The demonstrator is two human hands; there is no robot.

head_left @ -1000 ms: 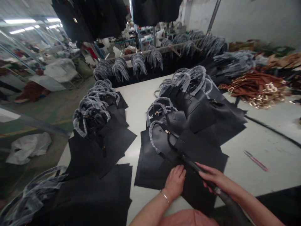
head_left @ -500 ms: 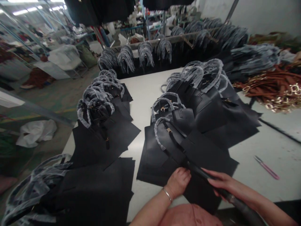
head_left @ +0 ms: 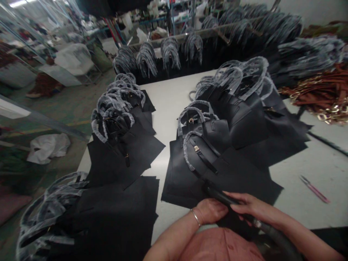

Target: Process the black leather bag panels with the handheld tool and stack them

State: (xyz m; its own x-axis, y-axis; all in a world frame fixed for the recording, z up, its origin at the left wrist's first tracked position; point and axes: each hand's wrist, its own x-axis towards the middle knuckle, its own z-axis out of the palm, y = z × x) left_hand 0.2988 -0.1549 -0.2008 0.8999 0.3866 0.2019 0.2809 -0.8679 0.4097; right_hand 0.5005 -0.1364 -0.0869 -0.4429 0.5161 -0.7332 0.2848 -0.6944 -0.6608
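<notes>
My right hand [head_left: 251, 208] is wrapped round a long black tube-shaped tool [head_left: 277, 233]; its exact kind I cannot make out. The tool's front end slants forward over a black bag panel [head_left: 241, 174]. My left hand [head_left: 213, 211], with a silver bangle at the wrist, is curled at the panel's near edge, close under the tool; its fingertips are hidden. Lying on the panels just ahead are a plastic-wrapped handle [head_left: 187, 154] and a black strap with a gold buckle [head_left: 205, 159].
More black bag pieces with wrapped handles lie at left [head_left: 119, 203] and back right [head_left: 241, 116]. Pink-handled thread snips [head_left: 315, 189] rest on the white table [head_left: 296, 214]. Brown straps with gold clasps [head_left: 323, 98] are heaped at right. Behind, wrapped handles [head_left: 170, 52] hang on a rack.
My left hand has shifted slightly right and nearer to me. The tool and my right hand have moved a little left, and the tool's front end has drawn back from the buckled strap.
</notes>
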